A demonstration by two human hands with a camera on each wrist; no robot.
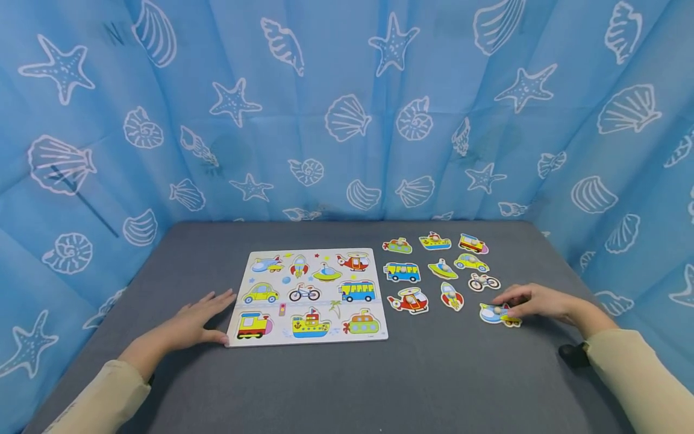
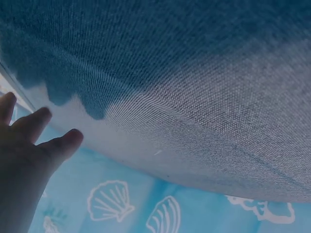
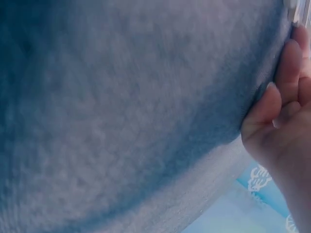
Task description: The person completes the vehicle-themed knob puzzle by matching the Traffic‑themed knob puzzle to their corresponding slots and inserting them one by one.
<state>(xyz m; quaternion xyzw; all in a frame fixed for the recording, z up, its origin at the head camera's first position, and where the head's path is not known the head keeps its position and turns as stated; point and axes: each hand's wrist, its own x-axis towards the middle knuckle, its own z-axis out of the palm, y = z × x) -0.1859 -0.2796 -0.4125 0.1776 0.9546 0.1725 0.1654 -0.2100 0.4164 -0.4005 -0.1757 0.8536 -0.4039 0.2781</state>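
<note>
On the table lies a white wooden puzzle board (image 1: 306, 298) with printed vehicles such as a car, a bus and a helicopter. My left hand (image 1: 190, 322) rests at the board's left edge, fingers spread and thumb at its near left corner. At the right, my right hand (image 1: 534, 302) pinches the airplane puzzle piece (image 1: 490, 313), index finger and thumb over its middle; its knob is partly hidden. In the right wrist view, the curled fingers (image 3: 290, 68) stay low against the cloth.
Several knobbed pieces lie between board and right hand, among them a bicycle (image 1: 484, 282), a rocket (image 1: 452, 296), a helicopter (image 1: 410, 301) and a bus (image 1: 402, 272). A grey cloth covers the table (image 1: 379, 389). Blue shell-patterned curtains (image 1: 347, 163) hang behind and at both sides.
</note>
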